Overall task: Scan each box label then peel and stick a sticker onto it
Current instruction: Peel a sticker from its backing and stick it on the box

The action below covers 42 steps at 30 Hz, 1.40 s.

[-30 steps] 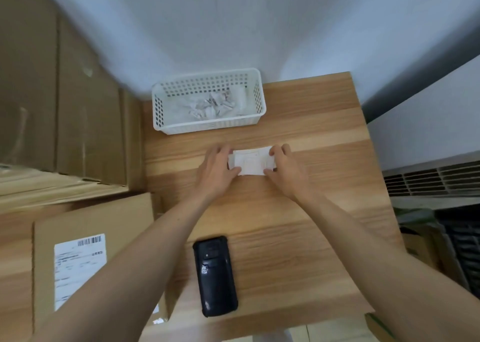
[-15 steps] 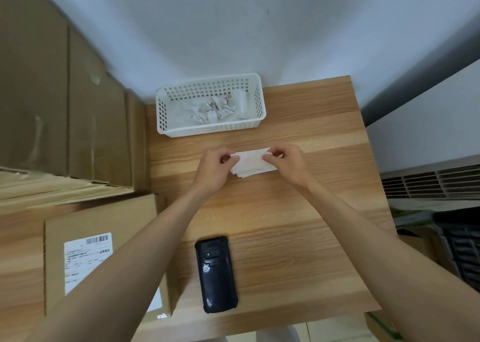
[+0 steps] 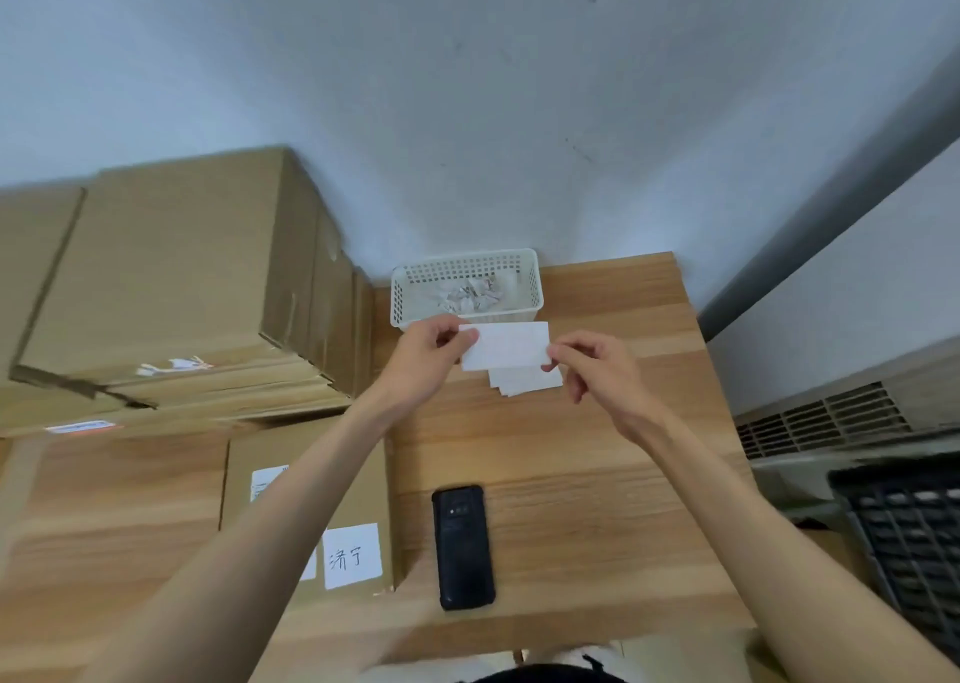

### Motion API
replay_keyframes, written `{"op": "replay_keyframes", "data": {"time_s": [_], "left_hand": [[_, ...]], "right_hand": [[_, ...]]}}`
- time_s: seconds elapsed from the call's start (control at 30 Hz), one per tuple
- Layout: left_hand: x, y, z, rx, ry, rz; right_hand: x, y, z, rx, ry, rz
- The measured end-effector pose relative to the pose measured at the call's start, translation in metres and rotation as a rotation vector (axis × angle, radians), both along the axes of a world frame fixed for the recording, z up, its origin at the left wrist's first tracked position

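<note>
Two handwritten characters, seemingly "济宁", on a white sticker (image 3: 352, 555) stuck to the near-left cardboard box (image 3: 306, 480); printed shipping label (image 3: 267, 481) above it, text too small to read. No brand legible on the single black handheld scanner (image 3: 463, 546), lying near-centre on the wooden table (image 3: 597, 500). One white perforated basket (image 3: 466, 295) at the far edge, holding crumpled paper backings. One sticker sheet (image 3: 506, 346) raised above a small stack of sheets (image 3: 527, 382); left hand (image 3: 428, 357) pinching its left edge, right hand (image 3: 597, 370) pinching the lower right corner. Stack of flattened cartons (image 3: 171, 277) far left. Compared with half a second ago: sheet lifted clear of the stack and held flat, camera tilted upward.
</note>
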<state>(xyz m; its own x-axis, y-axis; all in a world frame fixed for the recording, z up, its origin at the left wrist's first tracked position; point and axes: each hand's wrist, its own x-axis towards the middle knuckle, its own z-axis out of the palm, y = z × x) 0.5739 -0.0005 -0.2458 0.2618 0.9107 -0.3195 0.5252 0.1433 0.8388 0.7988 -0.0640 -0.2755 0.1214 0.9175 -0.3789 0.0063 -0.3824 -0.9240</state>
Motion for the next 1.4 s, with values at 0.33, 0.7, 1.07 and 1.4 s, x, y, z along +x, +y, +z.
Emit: {"op": "replay_keyframes", "data": {"time_s": [0.33,0.7,1.07,1.4], "left_hand": [[-0.016,-0.031,0.068,0.151,-0.117,0.052],[-0.015,-0.051,0.080,0.170,-0.128,-0.003],[-0.016,-0.052,0.082,0.158,-0.117,-0.034],[-0.007,-0.048,0.067,0.456,0.124,0.034]], "right_hand": [[-0.002,-0.042,0.071,0.173,0.055,0.048],[-0.009,-0.060,0.078,0.226,0.049,0.058],[-0.009,-0.063,0.083,0.253,0.038,0.062],[-0.017,-0.062,0.089,0.280,0.001,0.065]]}}
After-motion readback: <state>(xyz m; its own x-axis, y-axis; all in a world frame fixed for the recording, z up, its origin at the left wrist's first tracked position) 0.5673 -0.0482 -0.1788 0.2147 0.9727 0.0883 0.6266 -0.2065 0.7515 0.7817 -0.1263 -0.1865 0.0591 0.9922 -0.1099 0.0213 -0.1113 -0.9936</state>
